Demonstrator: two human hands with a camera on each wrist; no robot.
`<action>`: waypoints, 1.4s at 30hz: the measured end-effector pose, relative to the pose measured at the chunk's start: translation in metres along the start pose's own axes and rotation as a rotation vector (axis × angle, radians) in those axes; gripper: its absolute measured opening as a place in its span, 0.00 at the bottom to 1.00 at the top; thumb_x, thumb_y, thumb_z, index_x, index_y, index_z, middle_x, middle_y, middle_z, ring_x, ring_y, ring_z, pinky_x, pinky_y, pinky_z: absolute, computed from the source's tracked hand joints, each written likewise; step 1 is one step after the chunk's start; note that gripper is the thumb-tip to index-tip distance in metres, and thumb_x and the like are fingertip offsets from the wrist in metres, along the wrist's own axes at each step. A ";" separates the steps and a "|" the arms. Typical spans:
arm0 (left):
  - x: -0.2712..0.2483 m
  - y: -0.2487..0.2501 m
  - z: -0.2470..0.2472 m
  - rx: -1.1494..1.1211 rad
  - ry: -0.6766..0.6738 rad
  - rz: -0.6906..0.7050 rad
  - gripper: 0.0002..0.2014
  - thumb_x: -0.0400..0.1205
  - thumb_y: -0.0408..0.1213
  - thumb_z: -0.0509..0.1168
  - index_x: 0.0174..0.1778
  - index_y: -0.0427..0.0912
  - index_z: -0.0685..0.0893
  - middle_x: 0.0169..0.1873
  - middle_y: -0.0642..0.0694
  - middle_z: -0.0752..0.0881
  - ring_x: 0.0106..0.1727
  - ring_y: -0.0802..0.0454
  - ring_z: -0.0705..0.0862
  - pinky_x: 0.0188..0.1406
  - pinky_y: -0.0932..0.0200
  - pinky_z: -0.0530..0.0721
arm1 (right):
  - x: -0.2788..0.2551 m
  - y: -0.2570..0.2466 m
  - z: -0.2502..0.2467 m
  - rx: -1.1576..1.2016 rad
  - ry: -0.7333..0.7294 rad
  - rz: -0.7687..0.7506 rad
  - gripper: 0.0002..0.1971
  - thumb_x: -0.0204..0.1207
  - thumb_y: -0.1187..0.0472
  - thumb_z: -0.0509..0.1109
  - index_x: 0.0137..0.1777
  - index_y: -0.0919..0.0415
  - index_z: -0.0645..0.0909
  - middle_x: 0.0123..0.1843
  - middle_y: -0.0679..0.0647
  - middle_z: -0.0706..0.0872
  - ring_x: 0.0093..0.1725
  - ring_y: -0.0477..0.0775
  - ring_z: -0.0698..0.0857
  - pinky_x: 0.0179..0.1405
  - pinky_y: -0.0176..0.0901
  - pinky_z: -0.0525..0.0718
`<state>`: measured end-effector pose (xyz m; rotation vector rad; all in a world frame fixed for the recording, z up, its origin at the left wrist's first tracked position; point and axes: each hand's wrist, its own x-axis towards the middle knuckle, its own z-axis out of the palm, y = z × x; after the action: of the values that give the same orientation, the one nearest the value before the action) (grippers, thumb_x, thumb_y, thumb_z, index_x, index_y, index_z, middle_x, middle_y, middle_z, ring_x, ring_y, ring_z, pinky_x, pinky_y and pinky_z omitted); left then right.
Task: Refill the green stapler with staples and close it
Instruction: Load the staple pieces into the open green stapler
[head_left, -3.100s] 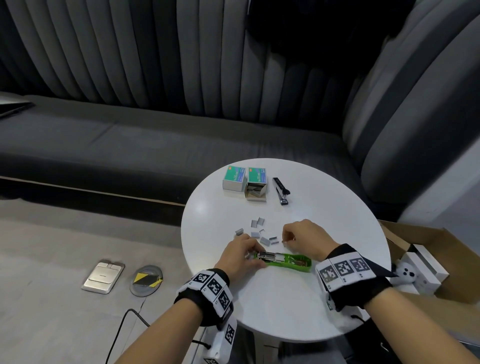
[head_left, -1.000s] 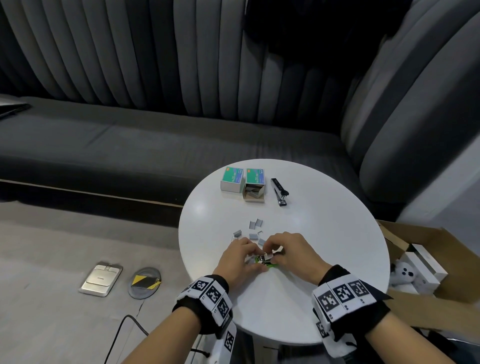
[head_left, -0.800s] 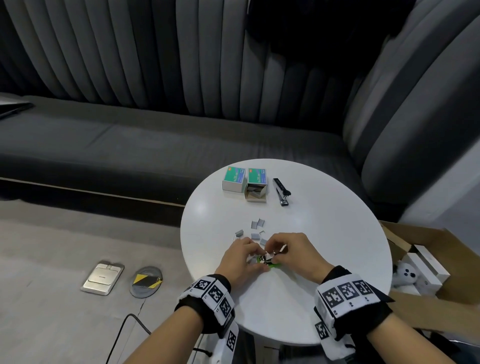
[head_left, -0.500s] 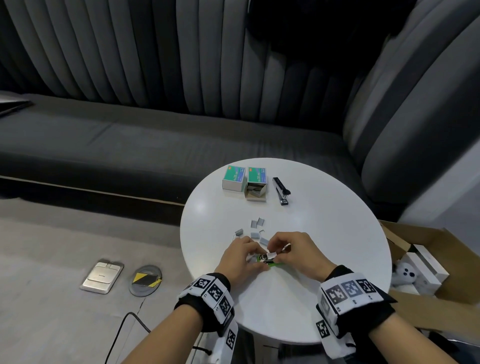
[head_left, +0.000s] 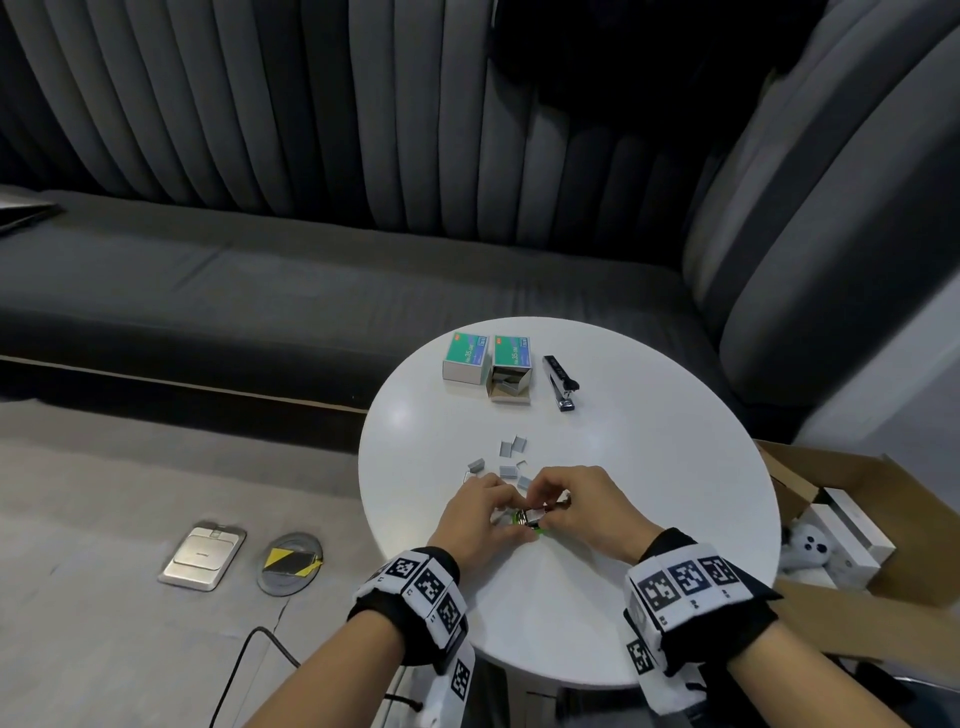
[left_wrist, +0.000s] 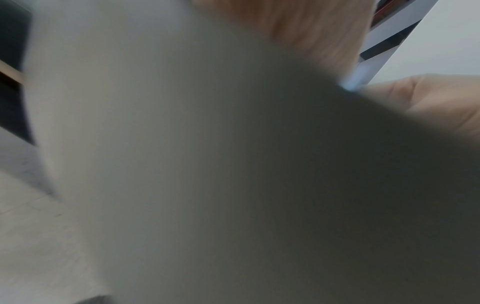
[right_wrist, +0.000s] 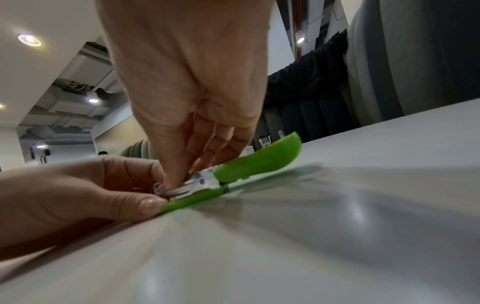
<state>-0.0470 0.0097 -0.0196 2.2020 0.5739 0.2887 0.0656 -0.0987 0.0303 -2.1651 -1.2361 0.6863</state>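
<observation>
Head view: round white table (head_left: 649, 519) before a dark sofa (head_left: 260, 291). Near its front edge, green stapler (right_wrist: 249, 164) lying hinged open, lid tilted up. Left hand (right_wrist: 78, 191) curled, thumb pressed to the stapler's base. Right hand (right_wrist: 187, 82) fingertips pinched down on the metal magazine (right_wrist: 197, 183). Loose staple strips (head_left: 511, 457) just beyond. Left wrist view blurred.

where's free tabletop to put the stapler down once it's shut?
Bare: the table's right half, right of the black stapler, and the near edge before both hands. Crowded: loose staples beyond the hands, and staple boxes at the far edge.
</observation>
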 end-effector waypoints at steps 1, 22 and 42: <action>0.000 0.000 0.000 0.000 -0.001 0.004 0.15 0.70 0.42 0.74 0.50 0.42 0.86 0.44 0.52 0.76 0.51 0.53 0.74 0.42 0.65 0.64 | 0.000 0.000 0.000 -0.010 0.008 0.008 0.19 0.62 0.68 0.75 0.29 0.39 0.77 0.34 0.43 0.84 0.43 0.48 0.84 0.48 0.47 0.85; 0.000 0.001 -0.001 -0.025 0.004 0.009 0.15 0.70 0.41 0.75 0.51 0.44 0.87 0.39 0.56 0.74 0.49 0.58 0.72 0.44 0.67 0.65 | -0.010 -0.004 -0.005 -0.291 0.134 -0.204 0.10 0.77 0.64 0.64 0.55 0.63 0.83 0.51 0.59 0.84 0.48 0.59 0.84 0.49 0.45 0.79; 0.000 0.003 -0.002 0.001 -0.002 -0.003 0.15 0.70 0.42 0.75 0.51 0.44 0.87 0.41 0.55 0.75 0.50 0.58 0.72 0.46 0.65 0.67 | -0.014 0.007 -0.019 -0.514 -0.017 -0.157 0.10 0.81 0.61 0.58 0.55 0.62 0.78 0.54 0.57 0.84 0.53 0.57 0.79 0.50 0.45 0.74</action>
<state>-0.0467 0.0090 -0.0162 2.2023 0.5766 0.2850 0.0761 -0.1178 0.0409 -2.4226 -1.7176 0.3439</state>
